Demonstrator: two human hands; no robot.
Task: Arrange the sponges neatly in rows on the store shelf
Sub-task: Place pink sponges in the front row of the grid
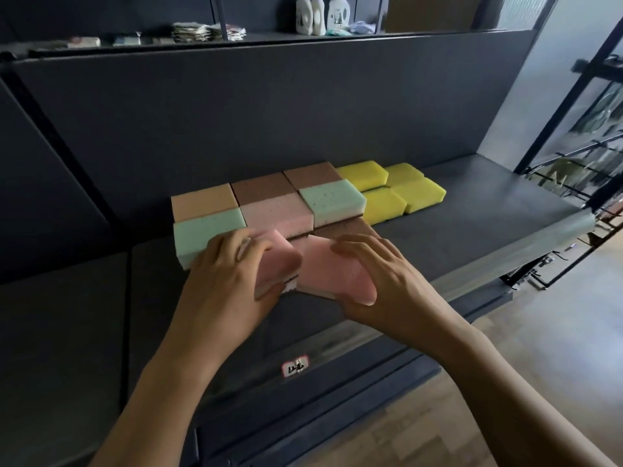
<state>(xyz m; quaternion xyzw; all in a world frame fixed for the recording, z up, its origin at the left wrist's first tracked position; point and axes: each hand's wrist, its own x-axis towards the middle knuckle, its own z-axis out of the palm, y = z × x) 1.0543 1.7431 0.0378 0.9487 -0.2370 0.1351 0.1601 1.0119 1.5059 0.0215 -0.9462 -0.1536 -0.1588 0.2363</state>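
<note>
At the near edge of the dark shelf, the left hand curls its fingers round one pink sponge. The right hand grips a second pink sponge just beside it. Beyond them lie rows of mixed-colour sponges, with yellow sponges at the far right.

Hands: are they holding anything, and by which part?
Yes. The left hand grips the left pink sponge by its left end; the right hand grips the right pink sponge by its right end.
</note>
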